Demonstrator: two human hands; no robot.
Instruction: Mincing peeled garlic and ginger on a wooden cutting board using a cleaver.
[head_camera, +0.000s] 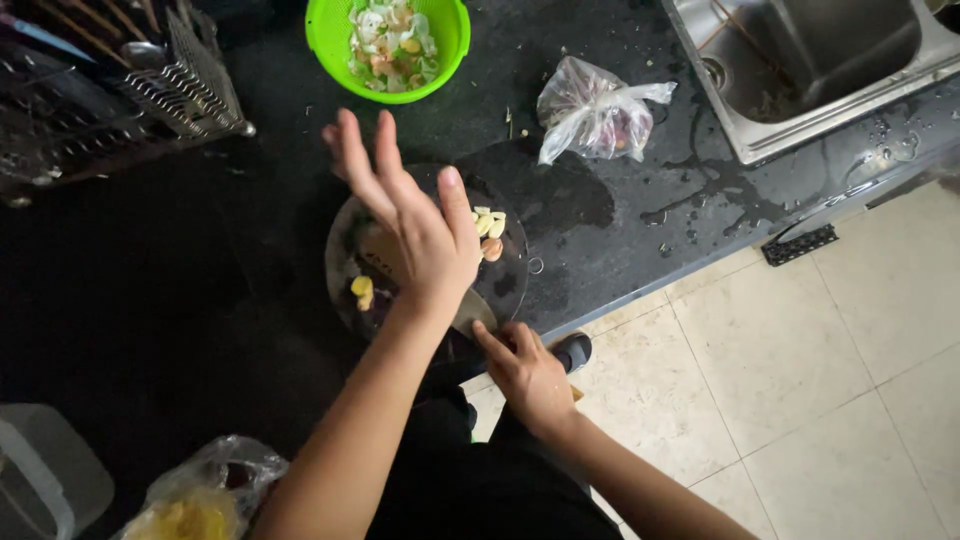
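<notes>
Dark wet surface (620, 230) carries a round cutting board (505, 285) with garlic pieces (488, 225). Left hand (425, 235) hovers above it, fingers released. Right hand (530, 375) clenches a knife (475, 312). Chopping seems in hand; next needs steadying the garlic.

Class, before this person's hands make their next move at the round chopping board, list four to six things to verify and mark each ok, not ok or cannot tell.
1. Left hand off the blade: ok, it hovers open above the round chopping board.
2. Right hand gripping the knife handle: ok, closed at the counter's edge.
3. Blade lying flat on the board: cannot tell, the left wrist hides most of it.
4. Peeled garlic cloves on the board: ok, grouped at its right side.
5. Counter dry beside the board: not ok, wet patches towards the sink.
6. Green colander out of the way: ok, behind the board.
</notes>
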